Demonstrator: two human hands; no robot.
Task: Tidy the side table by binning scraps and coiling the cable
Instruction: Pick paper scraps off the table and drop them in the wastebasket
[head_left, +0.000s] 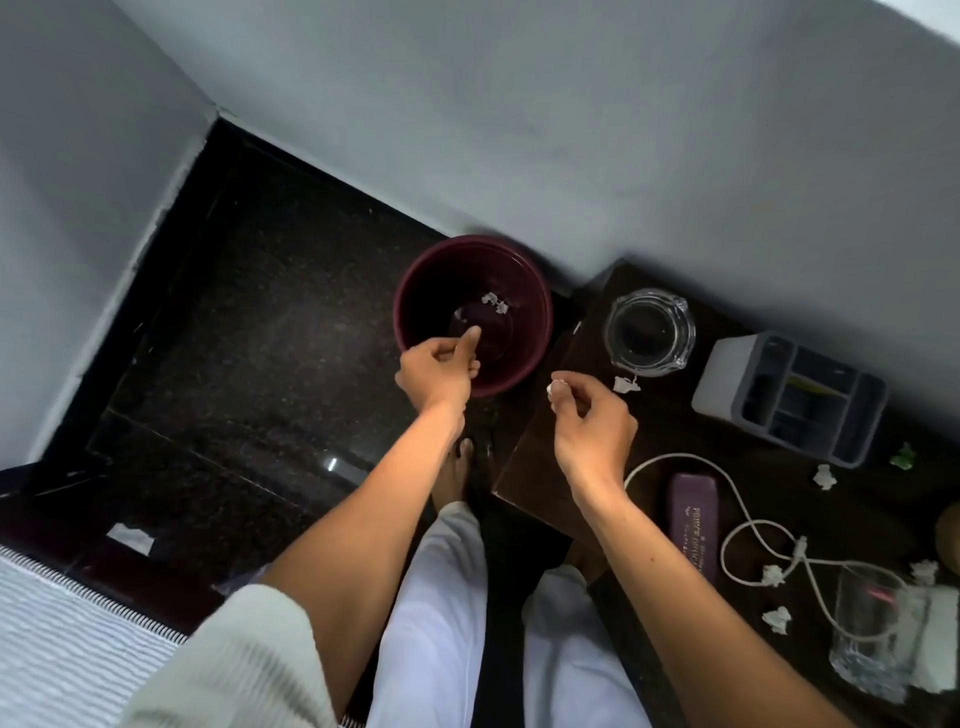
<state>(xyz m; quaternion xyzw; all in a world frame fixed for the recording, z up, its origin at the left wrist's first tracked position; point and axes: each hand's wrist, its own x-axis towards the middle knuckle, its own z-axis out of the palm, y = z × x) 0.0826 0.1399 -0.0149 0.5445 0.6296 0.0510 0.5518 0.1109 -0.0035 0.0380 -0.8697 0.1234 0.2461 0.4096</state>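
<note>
**Maroon bin (415, 280) under the left hand (441, 371), paper scrap (556, 387) pinched in the right hand (592, 421)**

The bin stands on the dark speckled floor (260, 312) in the corner of the room, just beside the left edge of the side table (545, 467). A few white bits (496, 302) lie at its bottom. The left hand hangs over the bin's near rim, one finger stretched down into the opening and the rest curled; whether they hold anything cannot be told. The right hand hovers above the table's left part, thumb and fingertips gripping the small crumpled paper scrap, clear of the wood.

On the table, a glass ashtray (649, 332) sits by the wall with another white scrap (626, 384) just in front of it. A grey organiser (789, 400) stands to its right. The white cable (680, 456) lies uncoiled in loose loops, curving round a purple case (693, 525) and running on towards a glass tumbler (867, 639). More white scraps (777, 618) are scattered among the loops and near the organiser, and a green scrap (904, 457) lies at the table's far right
</note>
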